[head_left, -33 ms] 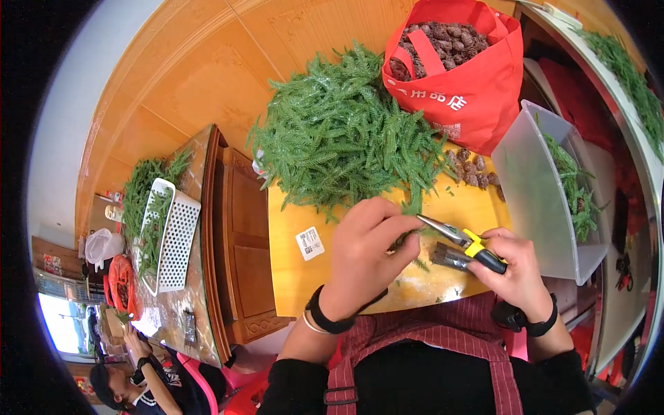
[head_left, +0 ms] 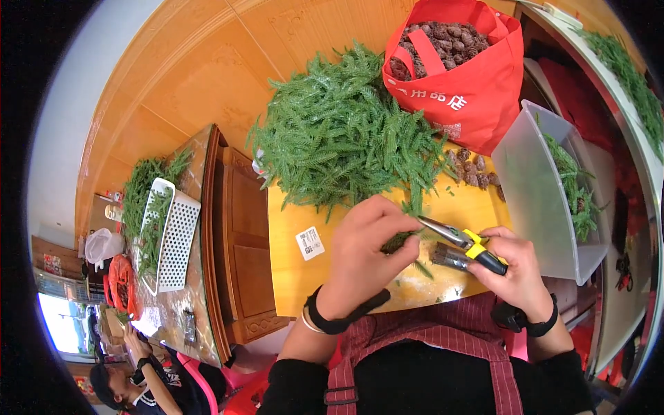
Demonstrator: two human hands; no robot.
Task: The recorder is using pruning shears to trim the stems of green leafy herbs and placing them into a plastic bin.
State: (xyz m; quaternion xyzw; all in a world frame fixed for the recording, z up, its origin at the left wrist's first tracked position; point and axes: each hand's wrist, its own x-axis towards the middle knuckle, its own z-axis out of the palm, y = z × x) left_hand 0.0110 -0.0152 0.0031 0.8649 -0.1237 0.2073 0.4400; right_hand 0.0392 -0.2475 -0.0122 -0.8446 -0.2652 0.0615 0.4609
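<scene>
My left hand [head_left: 373,242] is closed, thumb and index finger pinched on a green artificial pine sprig [head_left: 397,242] that shows partly between the fingers. In my right hand [head_left: 512,266] is a pair of needle-nose pliers [head_left: 477,247] with yellow and black handles. The tips of the pliers point left and reach the fingertips of my left hand; what lies between the jaws is too small to make out. Beneath the pliers, a dark bundle of thin pieces [head_left: 449,256] lies on the yellow table [head_left: 297,283]. A big heap of green pine sprigs [head_left: 346,131] covers the table's far side.
Behind the table stands a red bag [head_left: 463,97] full of pinecones, with loose pinecones [head_left: 477,171] in front. A translucent plastic bin [head_left: 543,200] holding greenery is at right. On the left table sits a white perforated basket [head_left: 176,238]; another person [head_left: 149,377] works beside it.
My left fingers have shifted slightly, and more of the green sprig shows between them. The pliers have barely moved.
</scene>
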